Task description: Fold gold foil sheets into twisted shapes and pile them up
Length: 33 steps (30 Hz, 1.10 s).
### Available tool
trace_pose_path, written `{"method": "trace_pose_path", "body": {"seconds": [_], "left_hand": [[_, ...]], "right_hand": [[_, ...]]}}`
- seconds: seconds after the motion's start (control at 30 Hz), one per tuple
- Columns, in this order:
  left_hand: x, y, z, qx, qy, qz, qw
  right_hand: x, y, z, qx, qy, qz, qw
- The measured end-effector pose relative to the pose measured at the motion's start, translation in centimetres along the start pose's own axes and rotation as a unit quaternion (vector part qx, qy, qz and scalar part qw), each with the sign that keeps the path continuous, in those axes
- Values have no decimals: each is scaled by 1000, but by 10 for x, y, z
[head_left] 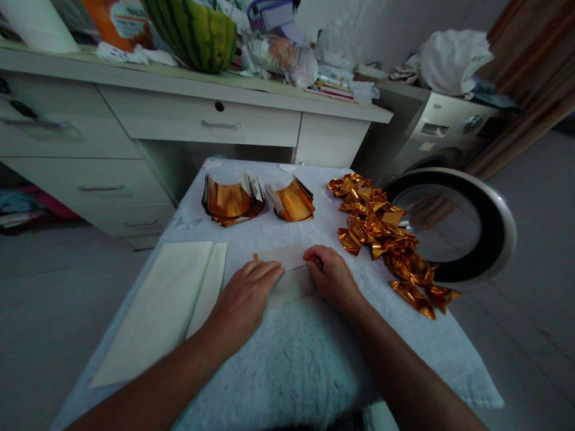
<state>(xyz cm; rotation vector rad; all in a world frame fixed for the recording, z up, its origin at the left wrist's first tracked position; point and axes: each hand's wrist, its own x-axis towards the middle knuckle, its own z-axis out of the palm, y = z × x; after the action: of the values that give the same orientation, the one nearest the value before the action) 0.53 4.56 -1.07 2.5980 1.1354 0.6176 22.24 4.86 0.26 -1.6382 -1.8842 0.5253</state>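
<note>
A pale sheet of paper (291, 286) lies on the cloth-covered table between my two hands, its upper part folded over in a strip. My left hand (251, 290) rests on the sheet's left side with its fingers stretched flat across it; the thumb is mostly hidden. At the right end of the strip, my right hand (330, 275) is closed, thumb and forefinger pinching the paper's edge. A small gold-orange corner (256, 257) peeks out at the strip's left end. Beyond my hands stand two curved stacks of gold foil paper, a left stack (229, 200) and a right stack (294, 200).
Folded gold foil pieces (377, 221) are heaped along the table's right side. Large pale sheets (157, 305) lie at the left. Behind the table is a white desk (256, 123) bearing a watermelon (197, 39) and plastic bags. An open washing machine door (453, 224) juts out at the right.
</note>
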Motion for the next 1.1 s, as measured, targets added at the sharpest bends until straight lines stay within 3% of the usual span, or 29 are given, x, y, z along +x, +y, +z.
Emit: {"method": "trace_pose_path", "body": {"seconds": [0.33,0.63,0.93,1.1], "left_hand": [[1,6,-6,1,-20,-5,1000],[2,7,-8,-31,-40,-44,998],[3,5,-12,-48,-31,-55,997],[2,4,-18,-124,16,-124,984]], "right_hand": [[-5,3,-24,-102,-126,-51,986],[-18,0,-24,-109,-129,-208,963],[8,-24,-29,-129,-213,-251,936],[23,-23,-29,-74,-225,-268,934]]}}
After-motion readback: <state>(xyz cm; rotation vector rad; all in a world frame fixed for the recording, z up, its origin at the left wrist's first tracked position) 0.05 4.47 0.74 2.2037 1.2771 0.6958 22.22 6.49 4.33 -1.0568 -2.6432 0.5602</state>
